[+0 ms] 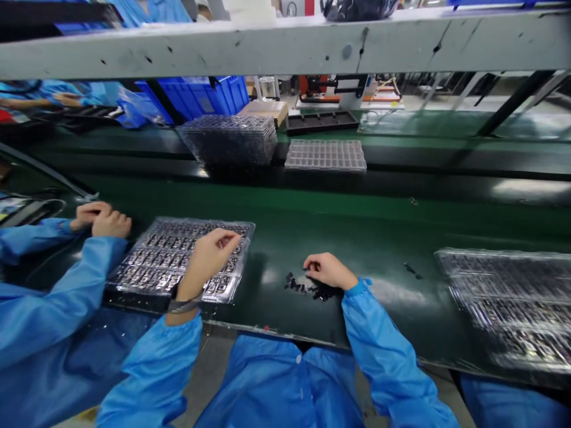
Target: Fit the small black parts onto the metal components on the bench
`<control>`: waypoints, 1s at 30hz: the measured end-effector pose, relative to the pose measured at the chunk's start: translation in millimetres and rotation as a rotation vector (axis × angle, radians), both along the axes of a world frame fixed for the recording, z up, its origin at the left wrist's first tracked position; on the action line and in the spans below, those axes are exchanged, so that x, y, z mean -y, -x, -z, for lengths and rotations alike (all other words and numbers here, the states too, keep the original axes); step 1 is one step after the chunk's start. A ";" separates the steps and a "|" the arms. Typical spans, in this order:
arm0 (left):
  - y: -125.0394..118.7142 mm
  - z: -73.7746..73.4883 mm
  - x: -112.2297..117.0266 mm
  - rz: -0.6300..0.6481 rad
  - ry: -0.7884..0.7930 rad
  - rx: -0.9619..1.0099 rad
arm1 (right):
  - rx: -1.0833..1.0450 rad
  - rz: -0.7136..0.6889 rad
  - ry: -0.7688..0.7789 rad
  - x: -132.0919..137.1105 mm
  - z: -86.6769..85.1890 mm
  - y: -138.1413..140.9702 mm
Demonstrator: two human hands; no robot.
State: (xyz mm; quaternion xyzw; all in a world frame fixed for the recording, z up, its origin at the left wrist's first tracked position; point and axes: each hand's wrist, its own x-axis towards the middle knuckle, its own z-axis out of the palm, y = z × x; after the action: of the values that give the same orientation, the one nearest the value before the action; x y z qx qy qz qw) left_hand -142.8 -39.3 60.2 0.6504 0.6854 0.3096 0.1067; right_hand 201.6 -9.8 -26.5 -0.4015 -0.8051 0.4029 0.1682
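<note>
My left hand is over the right side of a clear plastic tray filled with rows of small metallic and black parts. Its thumb and forefinger are pinched together; whatever may be between them is too small to make out. A loose pile of small black pieces lies on the green work surface. Just above that pile, my right hand has its fingers curled down with the tips close together. I cannot make out what they hold.
A co-worker's hands are left of the tray. Stacked clear trays stand at the right, beyond a few dark bits. Behind are another tray stack, a clear tray and a blue crate, below a white shelf beam.
</note>
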 end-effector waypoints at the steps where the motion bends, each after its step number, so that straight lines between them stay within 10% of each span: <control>1: -24.7 0.5 0.1 0.072 0.003 0.052 | 0.070 -0.040 -0.028 4.0 -2.5 4.0; 8: -137.9 45.4 -56.0 0.302 0.108 0.429 | 0.297 -0.199 -0.034 14.2 -10.9 19.4; 15: -162.3 97.9 -100.7 0.215 0.165 0.624 | 0.254 -0.224 0.039 11.2 -6.4 20.0; 24: -156.7 84.4 -76.4 0.398 0.282 0.837 | -0.806 0.512 0.462 -14.5 1.6 -11.3; 30: -178.4 74.6 -53.1 0.525 0.147 0.730 | -0.971 0.555 0.611 -17.9 -6.8 -17.7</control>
State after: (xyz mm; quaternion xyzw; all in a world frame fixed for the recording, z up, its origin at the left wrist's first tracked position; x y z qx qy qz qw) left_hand 35.6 13.8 -14.4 0.6411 0.4350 0.4317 0.4621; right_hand 219.3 8.1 -19.7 -0.3969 -0.3519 0.6918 0.4899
